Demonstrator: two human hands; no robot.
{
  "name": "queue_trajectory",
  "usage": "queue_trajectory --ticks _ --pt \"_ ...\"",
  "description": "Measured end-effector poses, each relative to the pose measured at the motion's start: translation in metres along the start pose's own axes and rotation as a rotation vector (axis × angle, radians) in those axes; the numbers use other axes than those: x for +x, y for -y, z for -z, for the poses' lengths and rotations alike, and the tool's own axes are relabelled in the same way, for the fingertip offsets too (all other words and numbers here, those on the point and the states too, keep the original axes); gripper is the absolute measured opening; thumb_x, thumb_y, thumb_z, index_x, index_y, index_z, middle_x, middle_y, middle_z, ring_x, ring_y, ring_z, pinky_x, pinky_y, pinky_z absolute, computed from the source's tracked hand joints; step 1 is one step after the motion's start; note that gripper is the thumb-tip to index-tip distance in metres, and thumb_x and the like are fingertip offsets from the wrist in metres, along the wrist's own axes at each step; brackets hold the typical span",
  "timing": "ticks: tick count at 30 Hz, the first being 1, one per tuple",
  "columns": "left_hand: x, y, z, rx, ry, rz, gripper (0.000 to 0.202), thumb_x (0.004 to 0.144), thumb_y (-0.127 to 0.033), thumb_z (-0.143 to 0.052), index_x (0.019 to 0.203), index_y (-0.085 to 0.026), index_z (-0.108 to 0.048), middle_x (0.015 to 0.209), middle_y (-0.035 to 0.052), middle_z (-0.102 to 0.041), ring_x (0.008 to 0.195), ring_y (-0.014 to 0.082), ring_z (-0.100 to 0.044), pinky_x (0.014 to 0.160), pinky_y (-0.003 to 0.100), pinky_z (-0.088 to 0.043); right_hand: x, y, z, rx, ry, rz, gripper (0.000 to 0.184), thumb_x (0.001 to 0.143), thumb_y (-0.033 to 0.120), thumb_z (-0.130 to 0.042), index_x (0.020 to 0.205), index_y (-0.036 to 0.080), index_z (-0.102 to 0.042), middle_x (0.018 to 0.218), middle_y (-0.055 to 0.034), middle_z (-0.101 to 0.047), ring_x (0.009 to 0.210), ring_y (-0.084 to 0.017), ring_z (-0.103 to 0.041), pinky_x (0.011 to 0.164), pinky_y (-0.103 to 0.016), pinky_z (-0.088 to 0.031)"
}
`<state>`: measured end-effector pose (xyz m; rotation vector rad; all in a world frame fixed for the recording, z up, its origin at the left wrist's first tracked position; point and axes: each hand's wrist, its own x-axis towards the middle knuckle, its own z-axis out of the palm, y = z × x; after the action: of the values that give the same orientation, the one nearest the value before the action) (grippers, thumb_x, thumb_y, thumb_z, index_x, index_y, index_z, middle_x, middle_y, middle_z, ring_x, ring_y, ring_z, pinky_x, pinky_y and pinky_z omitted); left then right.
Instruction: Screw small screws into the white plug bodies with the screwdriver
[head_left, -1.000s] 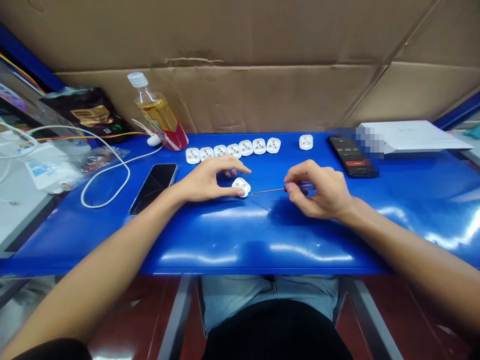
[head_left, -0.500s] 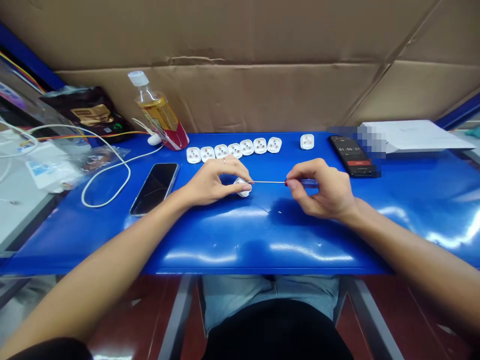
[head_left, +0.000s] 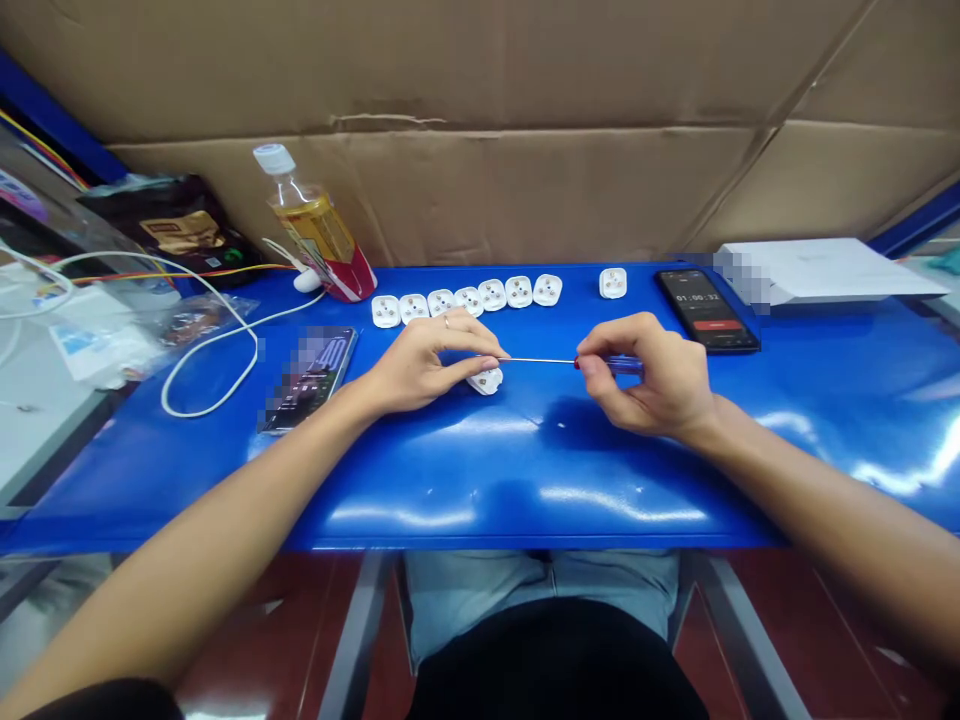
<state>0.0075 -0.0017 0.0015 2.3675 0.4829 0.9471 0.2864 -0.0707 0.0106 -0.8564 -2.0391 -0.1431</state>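
“White plug housing: where do you see it?”

“At twelve o'clock from the wearer's lap, in pale jeans, over the blue bench. I can't tell whether it touches the surface.”

“What holds it?”

“The left hand, on its nine o'clock side. Thumb and index finger pinch its upper edge and hide part of it.”

“And the other?”

“The right hand is at three, fingers curled, thumb and forefinger pinching the handle of a screwdriver. Its shaft points level towards nine, tip at the left hand's fingertips. Whether it sits in a screw is hidden.”

“What's around them, with the housing as clock centre?”

“A lit phone, partly pixelated, flat at nine. A timer phone at half past two, reading 01:00:32.”

“Farther back?”

“Seven similar housings in a row from ten round to one, metal terminals showing, partly behind the left hand. A separate housing is at two. A drink bottle stands towards half past ten, a flat white box lies just beyond the timer phone, and brown cardboard rises behind everything at twelve.”
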Motion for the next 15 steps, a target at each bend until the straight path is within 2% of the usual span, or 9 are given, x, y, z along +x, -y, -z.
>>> queue_trajectory --ticks 9,15 --pt "0.0002 -0.0026 -0.0031 -0.086 -0.067 0.082 0.014 0.095 -0.027 -0.077 0.105 -0.021 -0.085 0.101 0.009 -0.082 0.096 0.0201 -0.074 0.093 0.034 -0.056 -0.0005 -0.0003 0.0012 -0.009 -0.003 0.006 0.014 0.092 0.014 -0.064 0.102 0.025 -0.064 0.084 0.0021 -0.076 0.061 -0.014 -0.072 0.057 -0.024 -0.057" --pt "0.0011 -0.0038 -0.0027 -0.104 -0.101 0.122 0.018 0.096 -0.034 -0.076 0.102 -0.02 -0.085 0.1 0.0092 -0.082 0.096 0.0215 -0.074 0.093 0.036 -0.055 -0.0001 -0.0051 0.0 0.019 0.044 0.065 0.019 0.095 0.017 -0.066 0.113 0.024 -0.062 0.092 -0.0006 -0.077 0.072 -0.015 -0.074 0.065 -0.025 -0.061"
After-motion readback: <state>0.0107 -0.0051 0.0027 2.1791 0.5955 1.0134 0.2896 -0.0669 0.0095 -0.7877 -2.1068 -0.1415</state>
